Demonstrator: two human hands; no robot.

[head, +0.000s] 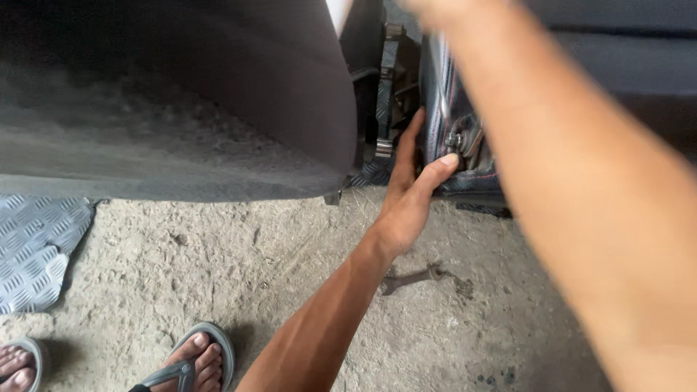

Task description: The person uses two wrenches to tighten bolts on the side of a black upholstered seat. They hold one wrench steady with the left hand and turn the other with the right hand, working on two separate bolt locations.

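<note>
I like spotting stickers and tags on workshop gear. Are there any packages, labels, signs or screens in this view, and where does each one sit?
None that I can see: no package, label, sign or screen shows.
Left hand: reaches to a dark upright frame with a metal bolt, fingers spread.
Spanner: grey, lying on the concrete floor.
Patterned metal sheet: silver, at the left edge.
</note>
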